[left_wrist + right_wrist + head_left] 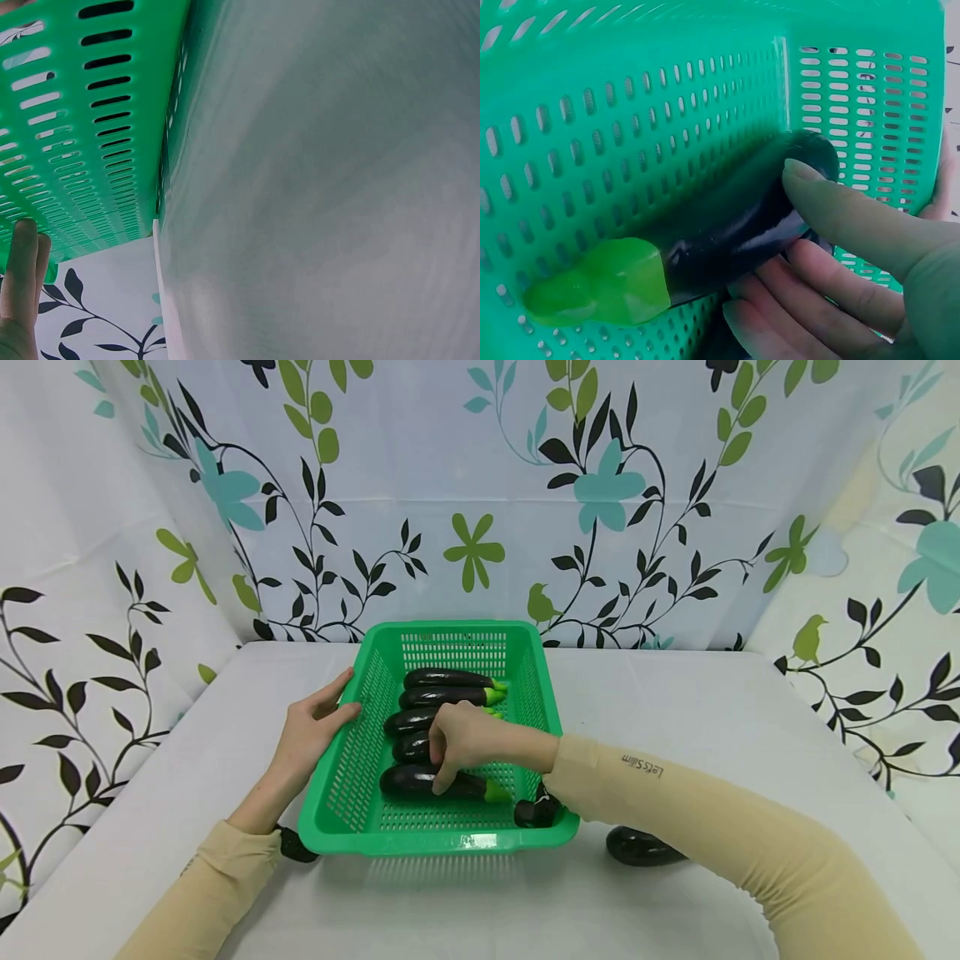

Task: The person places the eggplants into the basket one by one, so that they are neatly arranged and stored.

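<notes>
A green slotted plastic basket (pixel 442 842) stands on the white table with several dark eggplants lying side by side in it, their green stems to the right. My right hand (pixel 468 739) reaches in and holds the nearest eggplant (pixel 405 782) by its middle. In the right wrist view the thumb lies on one side of this eggplant (pixel 727 232) and the fingers (pixel 840 296) on the other. At the basket's left side, my left hand (pixel 303 731) touches the rim from outside. Its straight fingers (pixel 19 262) rest against the outer wall in the left wrist view.
Another eggplant (pixel 641 847) lies on the table right of the basket, partly hidden by my right sleeve (pixel 697 810). A leaf-patterned curtain (pixel 480 485) surrounds the white table (pixel 660 693) at the back and sides. A black wrist device (pixel 536 812) hangs under my right wrist, over the basket.
</notes>
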A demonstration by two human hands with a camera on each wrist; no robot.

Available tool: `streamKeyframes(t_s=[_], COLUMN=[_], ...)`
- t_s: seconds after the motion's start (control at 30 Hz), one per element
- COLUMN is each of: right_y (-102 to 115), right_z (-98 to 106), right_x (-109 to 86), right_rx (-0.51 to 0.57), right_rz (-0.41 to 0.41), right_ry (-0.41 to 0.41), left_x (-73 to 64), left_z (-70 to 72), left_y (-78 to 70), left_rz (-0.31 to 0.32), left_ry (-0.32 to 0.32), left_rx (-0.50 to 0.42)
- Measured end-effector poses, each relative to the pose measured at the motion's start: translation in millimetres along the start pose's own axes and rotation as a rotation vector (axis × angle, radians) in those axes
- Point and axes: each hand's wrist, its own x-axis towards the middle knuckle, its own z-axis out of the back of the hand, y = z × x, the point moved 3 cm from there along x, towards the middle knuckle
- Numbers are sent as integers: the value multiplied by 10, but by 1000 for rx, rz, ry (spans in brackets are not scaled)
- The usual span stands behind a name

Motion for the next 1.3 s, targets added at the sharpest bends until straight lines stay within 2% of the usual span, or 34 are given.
streamKeyframes(t_s=[0.23, 0.5, 0.67, 0.9, 1.1, 1.3], right_y=[30, -12, -12, 49, 33, -93], right_z=[62, 138, 246, 476, 662, 774], right_x=[-20, -12, -21, -126, -283, -484], right_rx=[-40, 10, 94, 295, 367, 422], right_rz=[-3, -19, -7, -7, 23, 39], right_ry=[-26, -45, -47, -15, -35, -57], left_x=[3, 3, 5, 7, 8, 5], left_z=[-4, -22, -23, -12, -8, 2], left_y=[-1, 3, -4, -6, -4, 0], left_rz=[-5, 0, -2, -3, -3, -2], left_ry=[0, 8, 9, 0, -5, -7], left_rx=[3, 3, 6, 15, 22, 27])
